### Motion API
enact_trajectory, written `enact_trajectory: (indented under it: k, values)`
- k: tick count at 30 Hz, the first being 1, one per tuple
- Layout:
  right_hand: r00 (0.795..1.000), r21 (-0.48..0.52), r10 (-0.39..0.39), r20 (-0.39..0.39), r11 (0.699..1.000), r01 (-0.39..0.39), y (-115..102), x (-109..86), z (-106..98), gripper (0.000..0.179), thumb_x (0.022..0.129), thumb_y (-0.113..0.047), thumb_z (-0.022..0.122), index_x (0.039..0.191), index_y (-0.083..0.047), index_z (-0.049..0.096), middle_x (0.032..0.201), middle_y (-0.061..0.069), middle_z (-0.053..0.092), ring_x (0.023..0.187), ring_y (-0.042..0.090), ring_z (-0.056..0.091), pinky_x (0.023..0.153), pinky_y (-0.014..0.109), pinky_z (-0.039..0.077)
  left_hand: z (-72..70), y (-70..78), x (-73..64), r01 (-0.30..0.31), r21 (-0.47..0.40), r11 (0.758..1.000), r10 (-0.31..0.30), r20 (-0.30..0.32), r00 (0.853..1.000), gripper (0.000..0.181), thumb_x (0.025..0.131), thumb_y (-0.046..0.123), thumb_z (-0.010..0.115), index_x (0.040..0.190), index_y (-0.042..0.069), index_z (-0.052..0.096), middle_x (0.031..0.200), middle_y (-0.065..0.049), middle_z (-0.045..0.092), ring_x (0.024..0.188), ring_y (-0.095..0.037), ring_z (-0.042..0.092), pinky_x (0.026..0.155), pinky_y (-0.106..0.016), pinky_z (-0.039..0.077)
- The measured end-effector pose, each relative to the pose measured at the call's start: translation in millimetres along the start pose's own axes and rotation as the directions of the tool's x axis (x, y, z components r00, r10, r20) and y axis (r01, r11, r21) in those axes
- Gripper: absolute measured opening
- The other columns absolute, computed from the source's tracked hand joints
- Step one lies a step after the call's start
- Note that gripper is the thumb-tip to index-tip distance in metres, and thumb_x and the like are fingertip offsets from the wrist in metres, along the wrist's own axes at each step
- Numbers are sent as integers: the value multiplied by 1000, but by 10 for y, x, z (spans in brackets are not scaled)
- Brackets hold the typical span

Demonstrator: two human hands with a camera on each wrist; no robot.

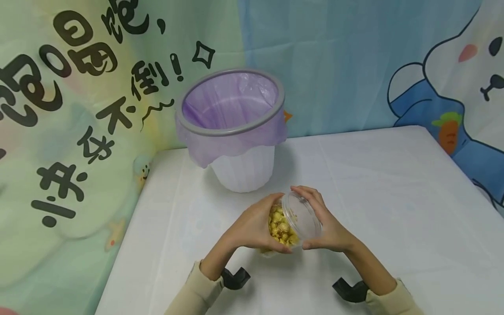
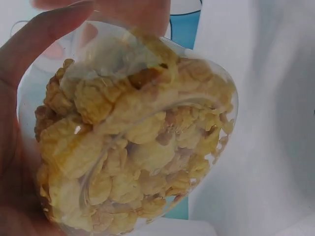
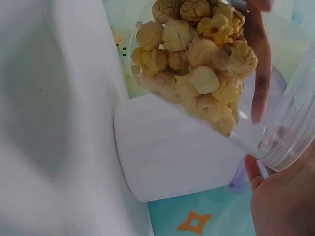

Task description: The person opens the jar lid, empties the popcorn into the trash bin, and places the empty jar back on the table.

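Note:
A clear plastic jar (image 1: 281, 226) of yellow popcorn is tilted over the white table. My left hand (image 1: 255, 225) grips its side, thumb along the near side and fingers around the far side. My right hand (image 1: 330, 228) holds the clear round lid (image 1: 302, 215) at the jar's mouth, thumb and fingers on opposite edges of its rim. In the left wrist view, popcorn (image 2: 133, 162) fills much of the jar. The right wrist view has the popcorn (image 3: 197, 64) heaped away from the mouth, where the lid (image 3: 295, 118) sits against the jar.
Beyond my hands stands a white bin (image 1: 244, 171) with a grey rim (image 1: 230, 131) and a purple liner (image 1: 232, 146) folded over it. The white tabletop (image 1: 374, 188) spreads around. Printed cloth (image 1: 338, 65) hangs behind and to the left.

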State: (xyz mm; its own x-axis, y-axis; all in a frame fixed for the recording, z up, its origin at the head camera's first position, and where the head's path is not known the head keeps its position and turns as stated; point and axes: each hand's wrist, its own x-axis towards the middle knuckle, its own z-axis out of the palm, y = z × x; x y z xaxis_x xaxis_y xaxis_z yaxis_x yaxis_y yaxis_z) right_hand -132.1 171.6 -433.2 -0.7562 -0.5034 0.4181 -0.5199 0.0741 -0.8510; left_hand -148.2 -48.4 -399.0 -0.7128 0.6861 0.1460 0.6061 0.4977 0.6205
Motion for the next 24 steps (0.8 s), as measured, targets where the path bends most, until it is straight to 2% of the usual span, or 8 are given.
enact_trajectory:
  k: [4,9,10,12,13,16,20,24]
  values:
    - [999,8,-50,-20,999,51,9,5,23,104,58,-14,80,144,-3,24,143,13,20,129,23,20,91,68,21,9,35,-26,11,40,999,-11,-16,1000,114,53,50,84,141,5,29,127,-6,50,106,-11,51,88,-26,44]
    - [975,110,-221,31,970,216,28,35,-9,108,59,-14,79,142,10,14,144,24,20,134,32,17,106,40,20,-19,70,-51,0,46,999,1,-8,1000,112,54,51,83,141,6,29,126,-3,50,108,-11,51,89,-27,44]
    - [970,138,-240,45,963,232,29,39,-18,111,60,-14,79,142,11,10,145,26,18,135,32,15,107,34,19,-27,78,-56,-1,55,998,2,-8,1000,112,54,51,83,141,7,29,126,-3,50,108,-10,50,89,-27,44]
    - [962,167,-265,69,954,251,28,44,-32,116,60,-15,79,142,11,1,146,28,14,136,34,10,108,30,17,-39,84,-65,-3,76,997,3,-9,1000,112,53,52,83,141,8,29,127,-2,49,109,-10,50,89,-28,44]
    - [962,178,-261,79,953,244,27,43,-37,119,61,-16,80,142,10,-3,147,28,12,137,35,8,108,31,16,-45,85,-69,-1,84,996,2,-12,1000,112,53,53,83,141,9,30,127,-1,49,109,-10,49,89,-28,44]
    - [976,168,-198,95,969,180,33,29,-33,122,66,-29,81,145,4,-5,149,24,5,137,34,2,106,52,13,-53,83,-77,-4,112,994,7,-24,1000,113,52,52,84,141,9,30,128,-2,48,110,-10,49,89,-29,44]
    - [995,116,-76,61,991,68,34,1,6,115,68,-48,77,148,-5,7,149,16,9,135,28,9,90,73,13,-51,79,-74,-15,132,991,21,-42,999,113,51,50,85,141,8,29,127,-4,49,109,-13,50,90,-30,44]
    - [1000,74,-14,17,997,13,-9,-14,31,108,64,-30,82,147,-8,16,145,13,15,129,24,18,93,66,21,-40,81,-70,-25,147,989,34,-58,998,113,51,50,85,140,8,30,125,-5,50,108,-15,51,90,-31,44]
